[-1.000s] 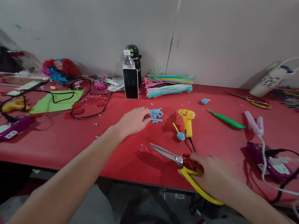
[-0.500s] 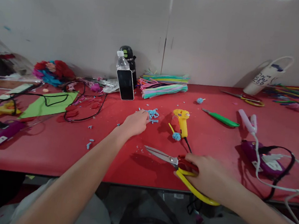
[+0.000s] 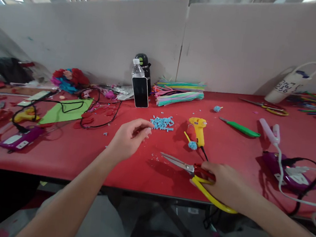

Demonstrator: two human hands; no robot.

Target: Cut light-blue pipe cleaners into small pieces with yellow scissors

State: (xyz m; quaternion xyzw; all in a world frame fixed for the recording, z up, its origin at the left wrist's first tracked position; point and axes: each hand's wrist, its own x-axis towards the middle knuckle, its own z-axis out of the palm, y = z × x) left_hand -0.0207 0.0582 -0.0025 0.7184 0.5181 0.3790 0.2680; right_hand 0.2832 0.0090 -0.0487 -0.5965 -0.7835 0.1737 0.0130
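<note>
My left hand (image 3: 128,138) hovers just left of a pile of small blue cut pieces (image 3: 163,123). Its thumb and index finger come together in a pinch; anything between them is too small to make out. Scissors (image 3: 182,165) with yellow handles, one with red on it, are gripped in my right hand (image 3: 221,183) near the table's front edge. Their blades point left and look nearly closed. Beyond them lies a yellow glue gun (image 3: 198,129), with a blue fuzzy ball on a yellow stem (image 3: 192,145) beside its handle.
The red table (image 3: 85,156) also bears a green-handled knife (image 3: 242,129), a purple power strip (image 3: 285,173) with cables, and a bundle of pipe cleaners (image 3: 180,94). A phone (image 3: 140,92) leans on bottles at the back. Cords cross a green sheet (image 3: 67,110) at left.
My left hand has drawn back left and toward me from the blue pile, uncovering it. My right hand keeps the scissors in about the same place. The view has shifted slightly left.
</note>
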